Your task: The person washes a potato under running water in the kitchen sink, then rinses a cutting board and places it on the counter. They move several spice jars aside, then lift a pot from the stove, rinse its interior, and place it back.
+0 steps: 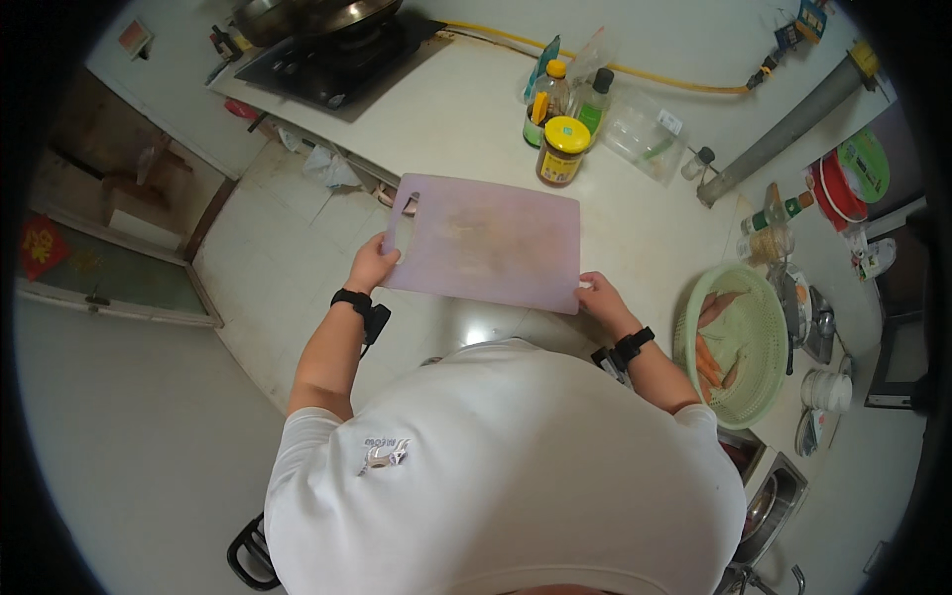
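Note:
A pale purple plastic cutting board (487, 242) spans the space between my two hands, its middle stained brownish. My left hand (374, 265) grips the left end beside the handle slot, thumb on top. At the near right corner, my right hand (601, 299) pinches the edge, its fingers partly hidden. The near part of the board juts out over the floor, and its far edge overlaps the white countertop (461, 130). Whether the board rests on the counter or is held just above it, I cannot tell.
Beyond the board stand a yellow-lidded jar (563, 152) and several bottles. A green plastic basket (751, 346) holding carrots and other root vegetables sits to the right. A black cooktop (335, 71) with pans is at the far left, and a metal sink (781, 498) lies at the lower right.

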The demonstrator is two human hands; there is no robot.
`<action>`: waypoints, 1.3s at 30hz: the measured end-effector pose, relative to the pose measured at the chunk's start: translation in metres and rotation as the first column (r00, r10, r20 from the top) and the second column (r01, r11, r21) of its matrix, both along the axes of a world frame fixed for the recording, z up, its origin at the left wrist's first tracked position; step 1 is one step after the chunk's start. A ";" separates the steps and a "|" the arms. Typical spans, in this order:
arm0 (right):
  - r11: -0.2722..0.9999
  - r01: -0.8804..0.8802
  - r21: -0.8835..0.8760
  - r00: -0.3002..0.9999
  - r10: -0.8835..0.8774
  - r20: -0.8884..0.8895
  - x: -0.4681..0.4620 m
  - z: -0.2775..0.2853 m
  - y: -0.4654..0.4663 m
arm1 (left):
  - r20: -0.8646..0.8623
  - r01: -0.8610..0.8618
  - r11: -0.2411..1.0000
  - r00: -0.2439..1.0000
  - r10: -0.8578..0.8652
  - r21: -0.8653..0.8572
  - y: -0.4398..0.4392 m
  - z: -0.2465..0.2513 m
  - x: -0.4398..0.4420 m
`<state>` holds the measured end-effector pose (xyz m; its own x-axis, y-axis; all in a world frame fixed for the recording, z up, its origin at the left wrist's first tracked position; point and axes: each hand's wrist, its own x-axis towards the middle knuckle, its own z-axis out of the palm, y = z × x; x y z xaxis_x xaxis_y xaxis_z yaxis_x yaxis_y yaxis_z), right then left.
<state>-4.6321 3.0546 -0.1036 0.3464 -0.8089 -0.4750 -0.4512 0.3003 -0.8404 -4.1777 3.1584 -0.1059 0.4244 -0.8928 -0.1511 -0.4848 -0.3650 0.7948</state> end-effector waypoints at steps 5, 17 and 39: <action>0.997 0.004 -0.083 0.996 -0.011 -0.085 0.040 0.006 -0.013 | 0.121 -0.015 0.995 0.993 0.004 0.094 -0.056 -0.015 0.048; 0.806 0.427 -0.410 0.847 -0.515 -0.130 0.131 0.047 -0.084 | 0.221 0.356 0.934 0.910 -0.351 0.017 -0.145 0.001 0.112; 0.731 0.591 -0.341 0.787 -0.615 0.044 0.153 0.035 -0.170 | 0.219 0.665 0.706 0.747 -0.628 -0.243 -0.318 0.070 -0.069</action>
